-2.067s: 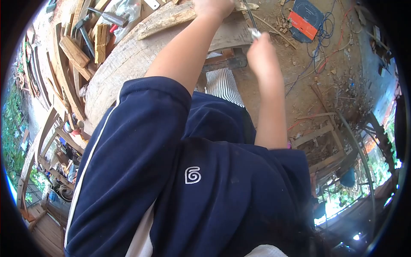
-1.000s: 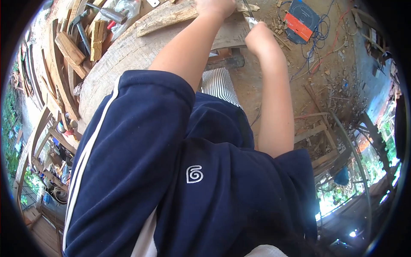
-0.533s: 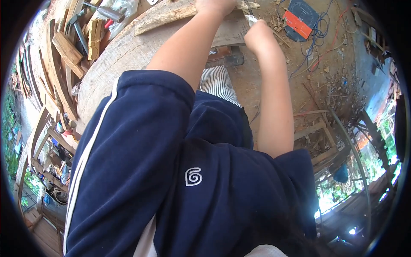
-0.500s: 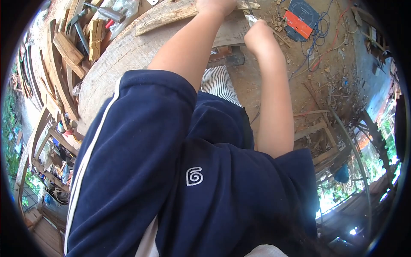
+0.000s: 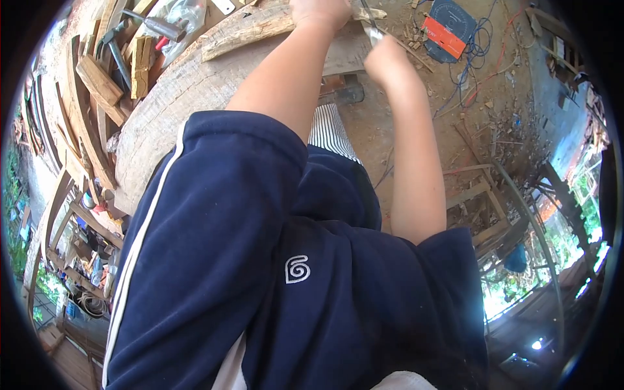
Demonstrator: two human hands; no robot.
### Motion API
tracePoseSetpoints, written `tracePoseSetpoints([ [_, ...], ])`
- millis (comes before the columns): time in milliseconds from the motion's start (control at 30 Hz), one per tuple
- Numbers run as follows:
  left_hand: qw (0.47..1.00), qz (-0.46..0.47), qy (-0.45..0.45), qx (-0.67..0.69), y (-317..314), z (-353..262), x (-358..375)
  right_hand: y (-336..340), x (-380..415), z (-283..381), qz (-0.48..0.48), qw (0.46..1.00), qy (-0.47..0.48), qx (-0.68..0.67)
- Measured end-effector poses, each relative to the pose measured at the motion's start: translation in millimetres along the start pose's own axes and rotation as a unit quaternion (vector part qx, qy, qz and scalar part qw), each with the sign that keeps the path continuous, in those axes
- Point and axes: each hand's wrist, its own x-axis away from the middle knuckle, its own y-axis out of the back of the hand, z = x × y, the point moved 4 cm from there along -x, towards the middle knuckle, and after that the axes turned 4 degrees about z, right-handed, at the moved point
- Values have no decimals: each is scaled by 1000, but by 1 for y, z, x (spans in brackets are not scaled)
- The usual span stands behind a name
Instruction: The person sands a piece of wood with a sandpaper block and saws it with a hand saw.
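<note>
A long rough strip of wood [image 5: 250, 34] lies across a broad wooden slab [image 5: 159, 107] at the top of the view. My left hand [image 5: 322, 13] is closed over this strip near its right part, its fingertips partly cut off by the frame edge. Just right of it, my right hand [image 5: 388, 62] is wrapped around a thin tool [image 5: 372, 31] with a pale, shiny section and a dark, narrow end pointing up beside the strip. The exact kind of tool is not clear.
Left on the slab lie a hammer [image 5: 119, 62], a grey cylindrical tool [image 5: 162, 27], wood blocks [image 5: 101, 79] and a plastic bag [image 5: 185, 26]. On the right-hand ground are a dark-and-orange disc-like piece [image 5: 448, 31], tangled blue cord [image 5: 481, 45] and wood scraps. A clamp-like metal part [image 5: 344, 91] sits at the slab's edge.
Both hands have shifted slightly left in view, along with the whole scene. The tool's dark end shows more clearly beside the strip, and both hands keep their grip.
</note>
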Motion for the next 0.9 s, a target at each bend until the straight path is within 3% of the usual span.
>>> tracePoseSetpoints([
  [67,1000,-6,-1,-2,1,-1,0,8,50,-21,9,1000,25,-10],
  [133,1000,-9,6,-3,3,1,0,13,97,-39,23,1000,-8,-16],
  [233,1000,10,-2,11,0,2,-3,3,84,-36,2,1000,19,-20],
  [300,1000,-9,-3,0,-6,3,-5,-9,28,-13,-32,999,32,-12],
  [400,1000,9,-3,4,-4,5,-5,-5,2,2,8,1000,19,24],
  [500,1000,-18,-6,5,-7,6,-5,13,64,-33,40,997,61,-7],
  [567,1000,-11,-4,12,-2,4,-1,19,102,-41,28,1000,9,-4],
  [667,1000,-12,-10,21,-2,5,-4,8,67,-25,13,1000,25,6],
  [733,1000,-14,-16,24,-5,6,-5,-6,-8,-7,29,1000,-2,-3],
  [800,999,3,-3,36,-7,8,-5,10,-11,22,87,995,-24,38],
  [833,999,1,-3,36,-7,9,-7,2,-11,4,-10,999,30,35],
  [900,999,-14,-4,34,-10,10,-7,5,43,-20,4,999,49,7],
])
